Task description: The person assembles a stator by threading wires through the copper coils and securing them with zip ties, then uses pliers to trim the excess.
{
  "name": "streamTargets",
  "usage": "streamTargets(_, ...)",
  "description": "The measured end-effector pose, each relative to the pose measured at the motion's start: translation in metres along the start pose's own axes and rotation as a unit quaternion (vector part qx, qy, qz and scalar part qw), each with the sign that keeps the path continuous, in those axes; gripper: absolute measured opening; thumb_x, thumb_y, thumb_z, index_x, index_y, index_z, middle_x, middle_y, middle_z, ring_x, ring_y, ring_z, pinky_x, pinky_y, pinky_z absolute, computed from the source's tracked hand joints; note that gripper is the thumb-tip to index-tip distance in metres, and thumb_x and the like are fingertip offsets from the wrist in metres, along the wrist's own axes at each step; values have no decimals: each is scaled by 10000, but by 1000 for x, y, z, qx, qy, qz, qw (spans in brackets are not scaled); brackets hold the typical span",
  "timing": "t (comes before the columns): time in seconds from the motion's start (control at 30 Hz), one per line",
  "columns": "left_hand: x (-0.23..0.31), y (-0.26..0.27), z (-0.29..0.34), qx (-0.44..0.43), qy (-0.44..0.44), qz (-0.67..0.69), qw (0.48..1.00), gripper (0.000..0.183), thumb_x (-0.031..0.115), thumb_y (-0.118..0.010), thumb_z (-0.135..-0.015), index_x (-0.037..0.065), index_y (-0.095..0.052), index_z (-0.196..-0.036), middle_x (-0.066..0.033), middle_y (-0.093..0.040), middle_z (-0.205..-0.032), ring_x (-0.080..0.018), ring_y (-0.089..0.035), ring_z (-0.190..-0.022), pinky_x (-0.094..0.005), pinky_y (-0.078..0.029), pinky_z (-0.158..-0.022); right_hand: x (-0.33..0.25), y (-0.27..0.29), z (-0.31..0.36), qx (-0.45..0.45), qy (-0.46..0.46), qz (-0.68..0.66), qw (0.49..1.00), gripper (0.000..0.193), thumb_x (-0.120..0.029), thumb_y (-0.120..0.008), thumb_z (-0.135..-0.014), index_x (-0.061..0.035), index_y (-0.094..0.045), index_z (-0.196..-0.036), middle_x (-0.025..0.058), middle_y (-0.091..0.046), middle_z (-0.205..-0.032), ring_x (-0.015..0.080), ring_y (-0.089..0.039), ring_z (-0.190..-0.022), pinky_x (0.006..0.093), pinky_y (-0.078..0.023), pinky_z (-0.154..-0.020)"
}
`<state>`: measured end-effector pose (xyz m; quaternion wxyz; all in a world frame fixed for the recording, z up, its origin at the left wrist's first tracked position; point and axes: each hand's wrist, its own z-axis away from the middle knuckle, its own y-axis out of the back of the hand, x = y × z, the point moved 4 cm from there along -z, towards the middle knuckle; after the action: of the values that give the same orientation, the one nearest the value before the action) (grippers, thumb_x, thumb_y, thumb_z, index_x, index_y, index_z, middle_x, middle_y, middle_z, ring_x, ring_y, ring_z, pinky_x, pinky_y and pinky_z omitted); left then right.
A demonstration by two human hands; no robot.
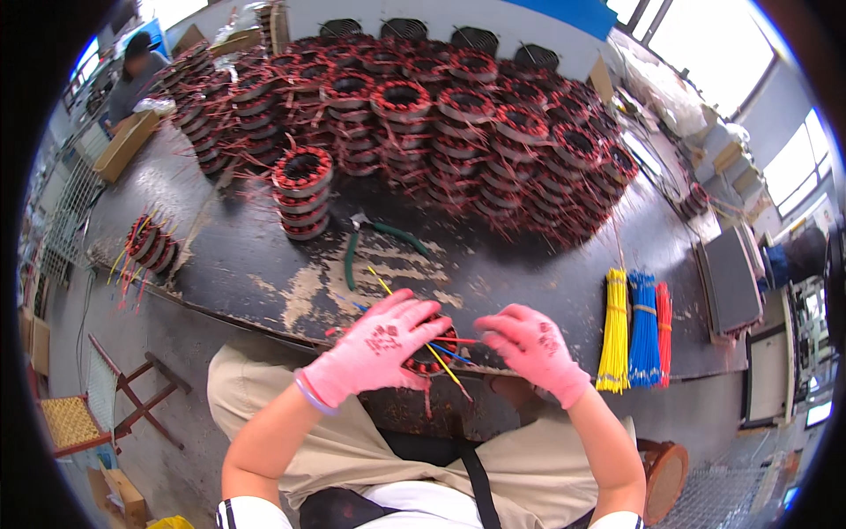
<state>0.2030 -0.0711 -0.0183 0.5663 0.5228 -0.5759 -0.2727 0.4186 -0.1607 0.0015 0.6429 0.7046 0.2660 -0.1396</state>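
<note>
My left hand (381, 346), in a pink glove, wraps over a ring-shaped motor stator (423, 360) at the table's near edge. The hand hides most of the ring. Yellow wire (449, 368) and blue wire (454, 354) lie across the stator, their ends sticking out past it. My right hand (535, 348), gloved in pink too, is just right of the stator with its fingers pinched together. A red wire (463, 340) runs from the stator to those fingertips. Beyond my hands lie green-handled pliers (388, 231), their handles spread.
Many stacked stators (401, 97) fill the table's back; one shorter stack (302, 189) stands nearer. Another stator stack with wires (152, 244) lies at the left edge. Bundles of yellow (614, 331), blue (644, 331) and red wires (664, 335) lie right. A person (139, 70) is at far left.
</note>
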Motion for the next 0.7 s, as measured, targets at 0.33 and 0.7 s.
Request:
streamTargets(0.33, 8, -25, 8, 56, 79, -27, 995, 912, 580, -797, -731, 78, -514, -1438, -222, -508, -1443, -410, -445, -1379, -503, -329, -1177, -66, -106, -197, -157, -183, 299, 923, 1166, -857, -411, -864, 135, -393, -1477, 302, -462, -1462, 436, -482, -1339, 525, -444, -1059)
streamTargets(0.7, 12, -24, 3, 55, 69, 14, 996, 875, 532, -828, -714, 32, -554, -1378, -200, -512, -1417, -397, -431, -1386, -504, -305, -1212, -36, -82, -221, -134, -233, 257, 928, 817, -554, -766, -711, 9, -631, -1288, 216, -603, -1336, 341, -613, -1246, 423, -544, -993)
